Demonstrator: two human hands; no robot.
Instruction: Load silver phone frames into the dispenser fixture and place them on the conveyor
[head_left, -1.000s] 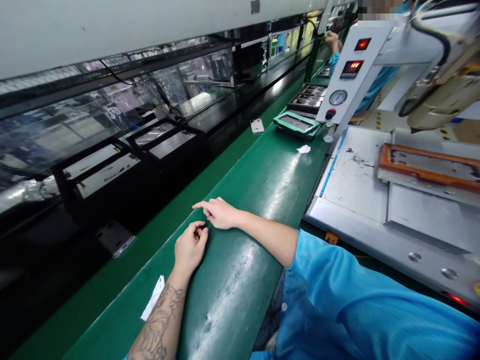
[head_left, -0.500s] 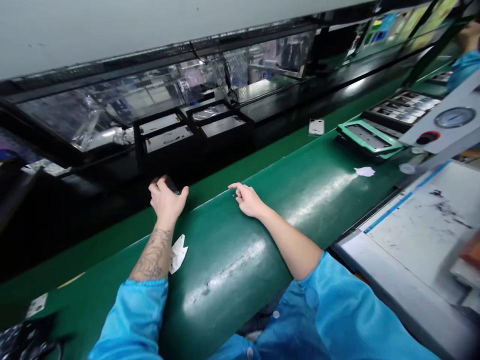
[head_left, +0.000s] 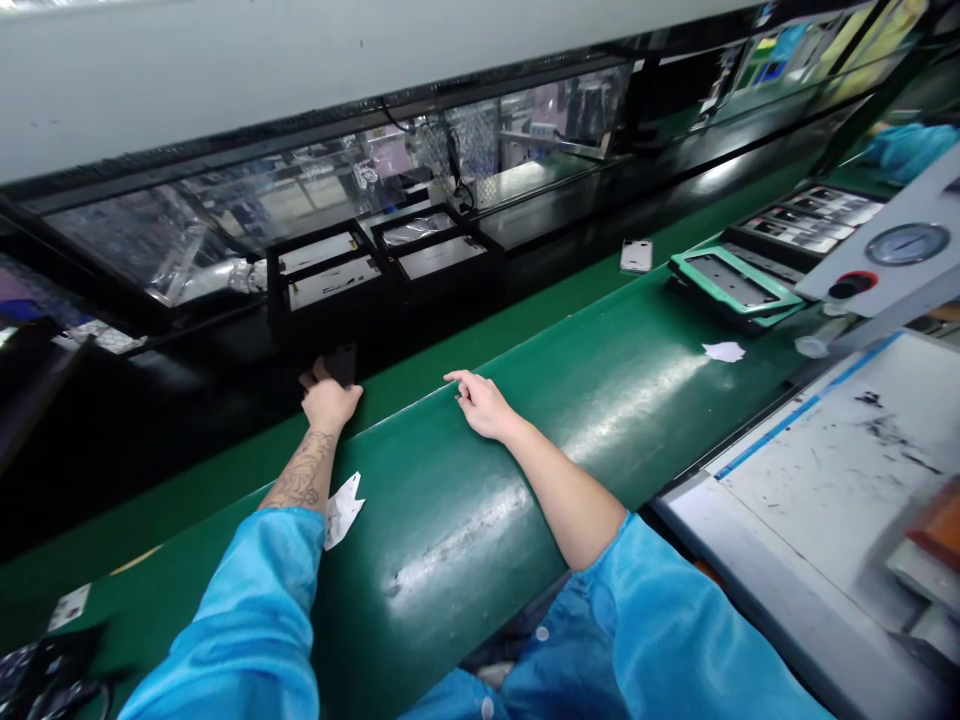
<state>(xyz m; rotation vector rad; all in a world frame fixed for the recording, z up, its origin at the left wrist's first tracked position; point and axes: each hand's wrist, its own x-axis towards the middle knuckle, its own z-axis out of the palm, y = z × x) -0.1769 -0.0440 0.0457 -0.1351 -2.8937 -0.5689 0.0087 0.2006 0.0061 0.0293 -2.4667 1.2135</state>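
My left hand [head_left: 330,402] reaches over the dark green strip behind the bench edge. Its fingers and thumb grip a dark, flat rectangular piece [head_left: 343,365], phone-like in shape; much of it is lost against the dark background. My right hand [head_left: 484,403] rests at the edge of the green bench surface [head_left: 450,500], index finger stretched out and the other fingers loosely bent. I see nothing held in it. A torn white paper scrap [head_left: 344,512] lies beside my left forearm.
Black trays [head_left: 330,305] with pale flat panels stand beyond my left hand. A white plate [head_left: 636,256] lies on the strip to the right. Farther right are a green-framed tray [head_left: 735,280], a paper scrap [head_left: 724,352] and a machine with a gauge [head_left: 907,244]. Another person's blue sleeve [head_left: 911,150] shows.
My left hand has lowered slightly with the dark piece, which now lies flatter over the strip. My right hand has barely moved. The other person's arm at far right has shifted.
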